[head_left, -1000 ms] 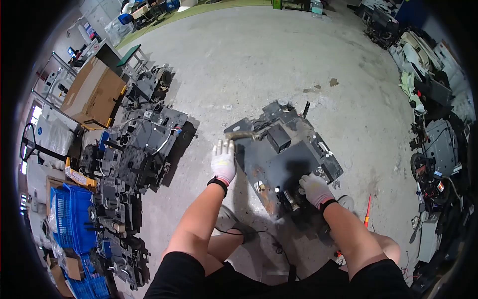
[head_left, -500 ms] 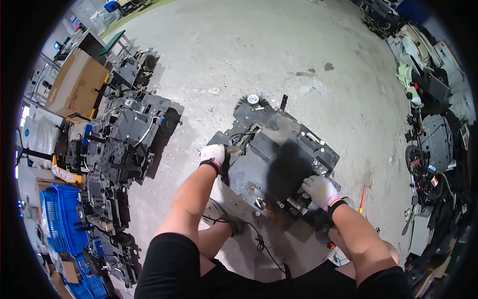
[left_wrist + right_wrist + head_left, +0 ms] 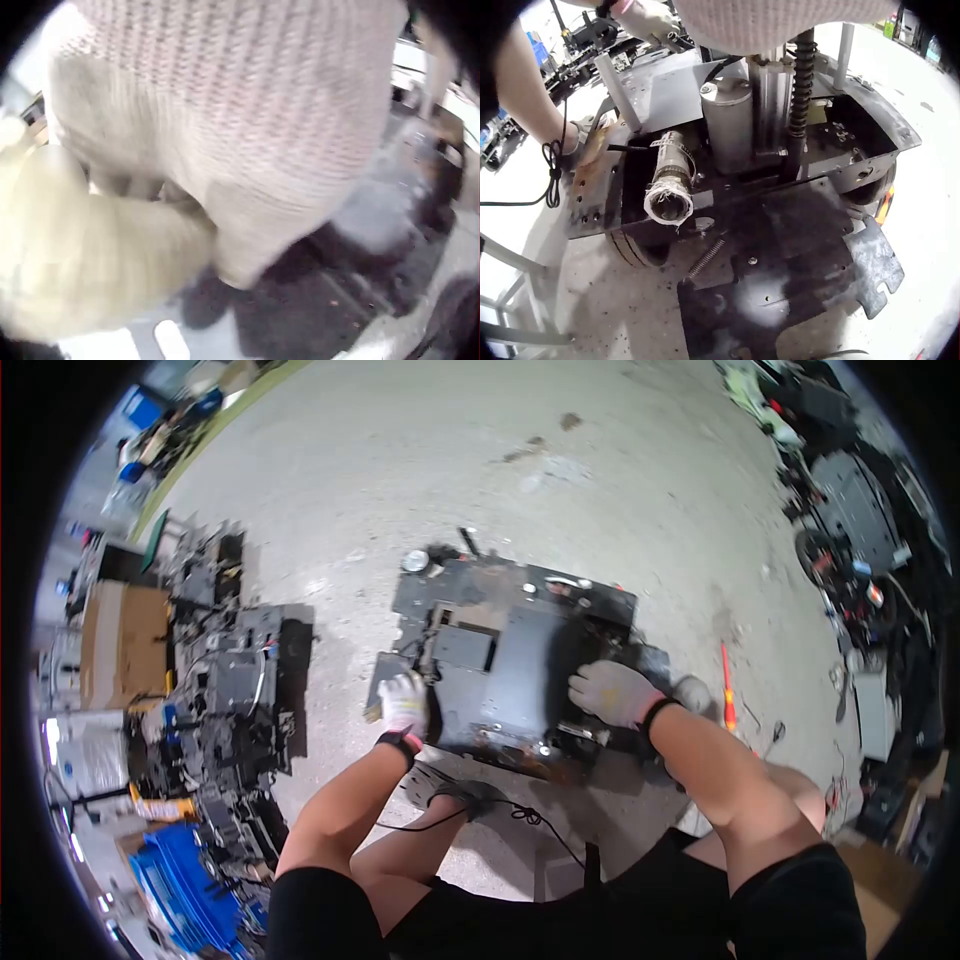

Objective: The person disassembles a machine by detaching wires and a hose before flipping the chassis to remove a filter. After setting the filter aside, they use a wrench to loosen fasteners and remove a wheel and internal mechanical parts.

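A dark metal machine chassis [image 3: 535,660] lies on the floor between the hands. My left hand [image 3: 403,703], in a white knit glove, curls its fingers at the chassis's left edge, around a pale ribbed hose [image 3: 97,255]. The gloved right hand [image 3: 612,693] lies over the chassis's right end with bent fingers, their undersides hidden. In the right wrist view that hand is above a metal cylinder [image 3: 727,124] and a rod with a coil spring [image 3: 802,90]; what the fingers hold, I cannot tell. Below these juts a strapped pipe [image 3: 669,191] with a frayed rim.
A red and yellow screwdriver [image 3: 729,690] lies to the right. Similar machines [image 3: 230,670] line the left, by a cardboard box [image 3: 125,645] and blue crates [image 3: 195,885]. Scrap parts [image 3: 850,510] are piled at the right. A black cable [image 3: 525,813] crosses near the feet.
My left hand has gone from straight fingers at the chassis's left to curling around the hose. The right hand has stayed over the right end. The head view has turned, and the chassis appears rotated counterclockwise.
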The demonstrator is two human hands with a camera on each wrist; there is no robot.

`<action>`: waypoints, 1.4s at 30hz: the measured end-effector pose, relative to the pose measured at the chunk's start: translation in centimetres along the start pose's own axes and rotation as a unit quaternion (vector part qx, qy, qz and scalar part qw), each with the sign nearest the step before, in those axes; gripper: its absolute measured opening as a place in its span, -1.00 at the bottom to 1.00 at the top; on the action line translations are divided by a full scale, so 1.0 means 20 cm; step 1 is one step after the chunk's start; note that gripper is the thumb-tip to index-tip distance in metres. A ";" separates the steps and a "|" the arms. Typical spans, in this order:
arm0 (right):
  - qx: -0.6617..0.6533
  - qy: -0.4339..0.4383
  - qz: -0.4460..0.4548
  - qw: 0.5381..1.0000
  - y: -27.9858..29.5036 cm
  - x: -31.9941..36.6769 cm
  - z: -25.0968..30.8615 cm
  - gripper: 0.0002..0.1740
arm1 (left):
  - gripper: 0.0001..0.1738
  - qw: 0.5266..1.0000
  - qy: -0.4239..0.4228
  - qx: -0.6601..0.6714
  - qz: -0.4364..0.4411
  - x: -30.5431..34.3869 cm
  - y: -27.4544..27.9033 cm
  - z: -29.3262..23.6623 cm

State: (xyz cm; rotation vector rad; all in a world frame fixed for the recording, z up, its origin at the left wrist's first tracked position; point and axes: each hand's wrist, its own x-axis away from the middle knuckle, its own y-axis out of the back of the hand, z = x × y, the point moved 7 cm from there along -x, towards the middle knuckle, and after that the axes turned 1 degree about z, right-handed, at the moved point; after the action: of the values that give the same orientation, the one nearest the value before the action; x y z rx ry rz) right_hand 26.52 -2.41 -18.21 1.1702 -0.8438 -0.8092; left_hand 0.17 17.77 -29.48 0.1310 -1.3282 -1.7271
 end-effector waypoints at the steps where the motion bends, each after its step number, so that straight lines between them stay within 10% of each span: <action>1: 0.008 -0.001 0.000 1.000 0.00 0.01 0.00 -0.91 | -0.38 0.998 0.038 -0.023 -0.042 0.05 0.01 0.01; 8: 0.000 -0.017 -0.037 0.999 -0.01 0.04 -0.03 -0.92 | -0.68 0.993 0.036 0.115 0.009 -0.17 -0.06 0.17; 15: 0.016 0.011 -0.021 1.000 -0.05 0.05 -0.04 -0.89 | -0.62 0.982 -0.066 0.138 0.107 -0.17 0.19 0.17; 28: 0.040 0.073 0.038 0.996 -0.03 0.10 -0.05 -0.88 | -0.45 0.860 -0.125 0.282 0.406 0.01 -0.19 0.07; 33: 0.050 0.081 0.049 0.994 -0.03 0.07 -0.02 -0.87 | -0.47 0.996 -0.067 0.058 0.027 0.22 -0.06 0.05; 38: 0.059 0.031 -0.099 0.993 0.12 0.11 0.23 -0.77 | -0.70 0.997 -0.005 -0.024 -0.074 0.44 -0.10 -0.01; 42: 0.002 -0.079 -0.025 0.997 -0.20 0.28 0.38 -0.65 | -0.75 0.992 -0.001 0.122 -0.016 0.32 -0.17 0.04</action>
State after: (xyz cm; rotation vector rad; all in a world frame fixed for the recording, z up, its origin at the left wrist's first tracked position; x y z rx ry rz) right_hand 22.06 -11.46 -20.05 1.1449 -0.9496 -0.9509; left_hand -6.03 13.87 -29.23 0.2904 -1.5436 -1.5855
